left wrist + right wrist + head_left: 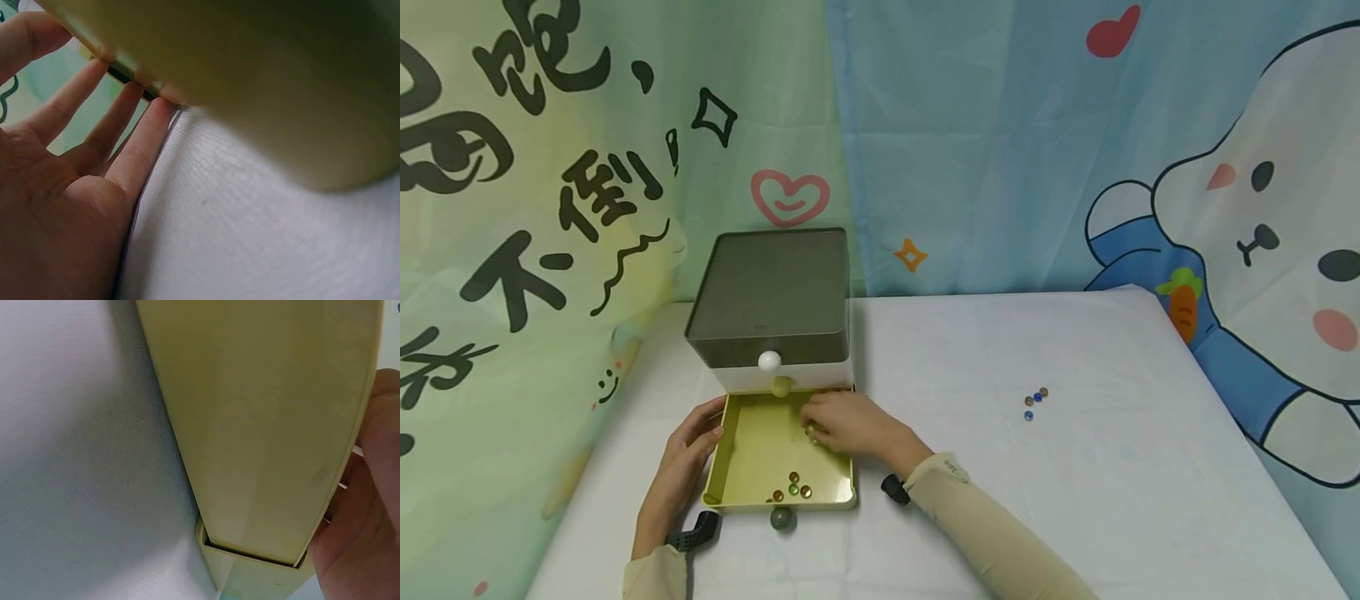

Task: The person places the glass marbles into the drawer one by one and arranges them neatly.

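White-covered table (940,358): drawer unit (767,283) toward left, four small beads (1038,397) at right.

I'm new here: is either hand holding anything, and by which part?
The left hand seems only to touch the drawer's left wall; whether the right hand pinches the marble beneath it can't be told.

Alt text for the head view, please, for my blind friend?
A person's right hand is inside an open yellowish drawer of small marbles; the left hand touches its side. Other marbles lie on the white tablecloth.
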`<state>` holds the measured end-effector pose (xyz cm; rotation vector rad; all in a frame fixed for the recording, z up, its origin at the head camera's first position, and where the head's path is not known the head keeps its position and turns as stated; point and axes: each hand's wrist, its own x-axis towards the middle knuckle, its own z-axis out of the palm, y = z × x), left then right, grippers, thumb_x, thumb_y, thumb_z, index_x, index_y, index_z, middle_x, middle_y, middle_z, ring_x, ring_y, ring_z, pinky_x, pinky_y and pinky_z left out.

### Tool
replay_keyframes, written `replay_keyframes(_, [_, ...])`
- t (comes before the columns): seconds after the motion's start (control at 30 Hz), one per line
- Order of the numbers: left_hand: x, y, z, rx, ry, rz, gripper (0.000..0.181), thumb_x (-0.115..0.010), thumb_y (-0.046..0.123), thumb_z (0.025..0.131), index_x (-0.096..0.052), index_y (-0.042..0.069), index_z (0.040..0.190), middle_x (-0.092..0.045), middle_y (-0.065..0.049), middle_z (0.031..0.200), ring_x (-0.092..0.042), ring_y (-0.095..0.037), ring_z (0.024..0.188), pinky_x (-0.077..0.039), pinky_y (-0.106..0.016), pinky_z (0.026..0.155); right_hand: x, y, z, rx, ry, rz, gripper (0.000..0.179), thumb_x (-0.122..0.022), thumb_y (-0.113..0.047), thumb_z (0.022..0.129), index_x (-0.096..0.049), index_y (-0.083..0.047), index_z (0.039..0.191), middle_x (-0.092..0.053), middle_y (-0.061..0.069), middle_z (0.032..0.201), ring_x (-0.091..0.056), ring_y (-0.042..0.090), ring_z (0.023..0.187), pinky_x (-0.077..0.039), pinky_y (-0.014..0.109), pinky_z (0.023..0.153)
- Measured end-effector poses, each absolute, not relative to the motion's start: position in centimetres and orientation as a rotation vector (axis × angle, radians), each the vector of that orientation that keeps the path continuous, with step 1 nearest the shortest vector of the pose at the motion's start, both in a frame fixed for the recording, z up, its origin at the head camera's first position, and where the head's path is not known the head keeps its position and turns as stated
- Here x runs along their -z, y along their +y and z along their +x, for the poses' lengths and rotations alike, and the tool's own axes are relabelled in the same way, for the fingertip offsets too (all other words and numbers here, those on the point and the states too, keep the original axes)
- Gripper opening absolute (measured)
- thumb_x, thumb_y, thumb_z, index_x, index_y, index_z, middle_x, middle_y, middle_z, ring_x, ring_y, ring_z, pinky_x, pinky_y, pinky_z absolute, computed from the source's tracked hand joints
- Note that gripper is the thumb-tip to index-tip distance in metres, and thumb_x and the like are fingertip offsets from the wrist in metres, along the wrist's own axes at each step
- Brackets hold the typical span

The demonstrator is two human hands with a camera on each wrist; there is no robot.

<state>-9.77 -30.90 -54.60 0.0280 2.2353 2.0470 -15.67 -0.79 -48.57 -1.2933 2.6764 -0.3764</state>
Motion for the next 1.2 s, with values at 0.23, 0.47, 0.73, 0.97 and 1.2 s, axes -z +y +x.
replay_keyframes(0.23, [54.64, -30.97, -9.78, -2.045, 2.235, 0.026, 0.052, -0.052, 0.015, 0.109, -0.040, 0.002, 0.157, -0.053, -0.002, 0.150, -0.056, -0.001, 0.131, -0.047, -0.013, 0.102, 48.62, -1.13, -15.53, 0.254, 2.721, -1.305, 0.007, -0.067, -0.024, 0.101, -0.072, -0.022, 0.105, -0.071, -0.007, 0.103, -0.066, 0.009, 0.091, -0.056, 0.028, 0.083])
replay_keyframes(0.47, [54.64, -30.93, -9.79, -2.028, 2.249, 0.008, 0.052, -0.053, 0.017, 0.109, -0.040, 0.003, 0.157, -0.051, -0.007, 0.153, -0.055, 0.000, 0.131, -0.047, -0.013, 0.101, 48.62, -1.23, -15.37, 0.201, 2.754, -1.312, 0.007, -0.067, -0.020, 0.100, -0.069, -0.022, 0.093, -0.070, -0.008, 0.095, -0.065, 0.010, 0.085, -0.055, 0.030, 0.087])
replay_keyframes(0.73, [54.61, -30.92, -9.81, -2.022, 2.249, 0.001, 0.053, -0.053, 0.017, 0.109, -0.039, 0.003, 0.158, -0.048, -0.012, 0.155, -0.055, 0.001, 0.131, -0.047, -0.013, 0.101, 48.61, -1.38, -15.32, 0.162, 2.776, -1.300, 0.012, -0.067, -0.020, 0.100, -0.068, -0.023, 0.089, -0.068, -0.009, 0.093, -0.064, 0.010, 0.082, -0.054, 0.029, 0.084])
replay_keyframes(0.97, [54.66, -30.98, -9.78, -2.021, 2.248, 0.013, 0.052, -0.052, 0.018, 0.109, -0.040, 0.005, 0.158, -0.046, -0.014, 0.157, -0.054, 0.000, 0.133, -0.047, -0.013, 0.103, 48.57, -1.50, -15.19, 0.152, 2.790, -1.290, 0.012, -0.067, -0.018, 0.099, -0.069, -0.022, 0.087, -0.070, -0.008, 0.096, -0.066, 0.010, 0.084, -0.054, 0.030, 0.084])
replay_keyframes(1.2, [54.66, -30.97, -9.79, -2.021, 2.250, 0.029, 0.052, -0.052, 0.017, 0.109, -0.039, 0.003, 0.158, -0.045, -0.016, 0.158, -0.054, -0.001, 0.134, -0.046, -0.012, 0.103, 48.36, -1.38, -15.12, 0.167, 2.782, -1.283, 0.011, -0.069, -0.018, 0.098, -0.068, -0.023, 0.088, -0.069, -0.008, 0.094, -0.065, 0.010, 0.084, -0.054, 0.030, 0.086])
